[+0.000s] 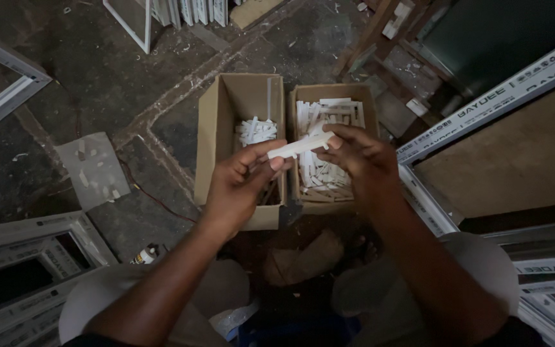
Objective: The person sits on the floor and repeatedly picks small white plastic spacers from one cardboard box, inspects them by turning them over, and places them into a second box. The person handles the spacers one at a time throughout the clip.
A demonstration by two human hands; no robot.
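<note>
Short white plastic strip [301,146] held level above the gap between two open cardboard boxes, one end pinched in the left hand [242,186], fingers closed on it, the other end gripped by the right hand [361,157], fingertips likewise closed around it. Both hands together on the one piece, well above the floor.

Directly below: left box [216,128], mostly bare inside, with a small heap of white pieces [256,132] near its far end and one longer strip standing against its far right wall. Right box [366,103], touching the left one along their shared wall, filled nearly to the rim with similar white strips [321,177] lying crisscross.

Judged best handled with a light, even grip at both ends, strip kept flat and straight so no twist or bend, hands kept over the boxes so a slip lands inside rather than on the floor.

Further out: dark, dusty concrete floor [97,71] scattered with white offcuts; grey sheet [94,168] at the left; white window frames [27,257] at the lower left and along the right edge [431,138]; small bottle [146,255] beside the left knee.
</note>
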